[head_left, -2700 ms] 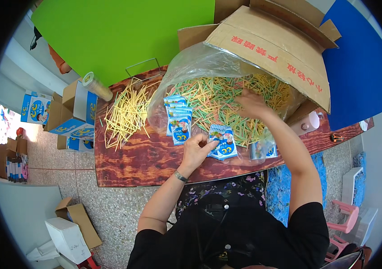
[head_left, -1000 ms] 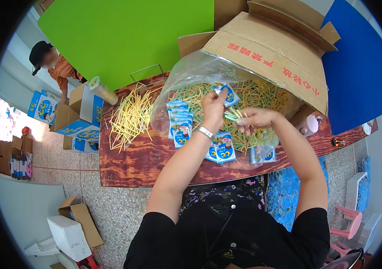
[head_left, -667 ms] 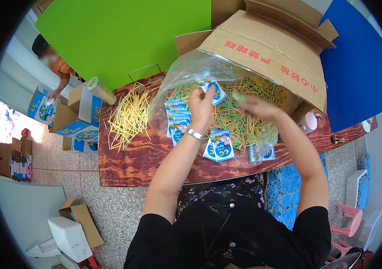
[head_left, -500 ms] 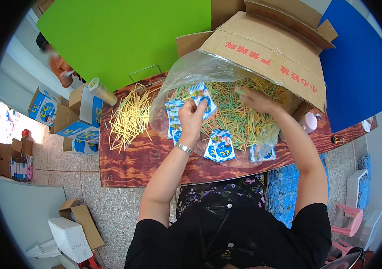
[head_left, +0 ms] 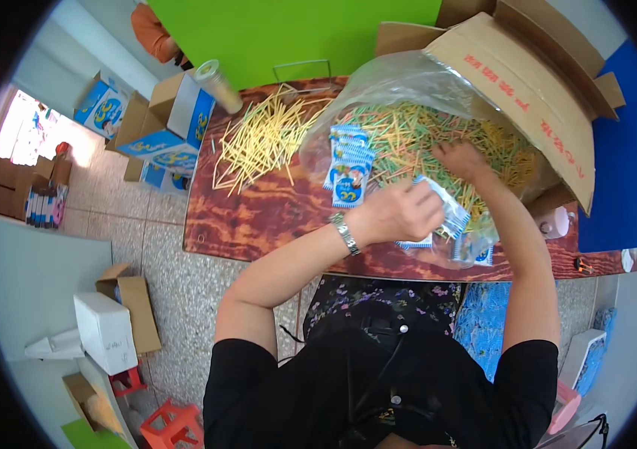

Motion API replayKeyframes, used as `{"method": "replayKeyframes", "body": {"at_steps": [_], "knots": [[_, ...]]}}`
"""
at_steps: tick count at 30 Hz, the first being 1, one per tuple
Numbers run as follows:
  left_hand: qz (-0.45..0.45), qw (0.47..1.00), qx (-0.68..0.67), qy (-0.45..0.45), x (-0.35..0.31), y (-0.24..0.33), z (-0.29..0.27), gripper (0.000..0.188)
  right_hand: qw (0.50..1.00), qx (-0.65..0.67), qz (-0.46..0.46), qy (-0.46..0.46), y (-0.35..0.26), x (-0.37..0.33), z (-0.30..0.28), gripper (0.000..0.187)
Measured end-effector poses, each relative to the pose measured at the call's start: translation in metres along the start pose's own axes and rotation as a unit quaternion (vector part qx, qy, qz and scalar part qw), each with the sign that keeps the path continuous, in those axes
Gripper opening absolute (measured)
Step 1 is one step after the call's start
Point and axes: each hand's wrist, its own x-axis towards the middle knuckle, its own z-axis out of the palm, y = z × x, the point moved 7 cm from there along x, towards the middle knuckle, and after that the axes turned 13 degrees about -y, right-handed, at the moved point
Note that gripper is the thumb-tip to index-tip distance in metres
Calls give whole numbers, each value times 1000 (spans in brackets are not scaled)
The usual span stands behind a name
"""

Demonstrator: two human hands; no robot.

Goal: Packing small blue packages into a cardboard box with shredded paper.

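Note:
My left hand (head_left: 406, 213), closed in a pinch, grips a blue-and-white packet (head_left: 449, 209) above the front of the pile. The packet is slightly blurred, and its near end is hidden behind the fingers. My right hand (head_left: 462, 159) is down in a heap of thin green, pink and yellow sticks (head_left: 401, 138), its fingers bent onto them. The heap lies on a clear plastic bag (head_left: 401, 78) spilling from a tipped carton (head_left: 517, 90). Left of it lies an overlapping stack of similar packets (head_left: 348, 172). More packets (head_left: 476, 251) lie near the table's front edge.
Loose pale yellow sticks (head_left: 262, 142) spread over the left of the wooden table (head_left: 258, 224). A clear canister (head_left: 217, 86) leans at the table's far left corner, beside open blue cartons (head_left: 172, 120). A pink-white cup (head_left: 554, 223) lies at the right. Red stools (head_left: 172, 426) stand on the floor.
My left hand has carried the packet from beside the stack rightward and nearer to me, over the front packets. My right hand stays among the coloured sticks. The whole view has shifted.

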Motion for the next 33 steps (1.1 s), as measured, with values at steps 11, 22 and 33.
{"method": "replayKeyframes", "body": {"at_steps": [11,22,33], "knots": [[-84,986,-143,-18,-7,-8,12,13,977,170,122,28,30,-35,-39,42],[-451,741,-495,52,-74,-51,86,26,669,737,-81,-56,15,-95,-49,36],[-368,870,-313,103,-63,-48,59,23,778,600,-115,-147,-11,-118,-123,24]]}}
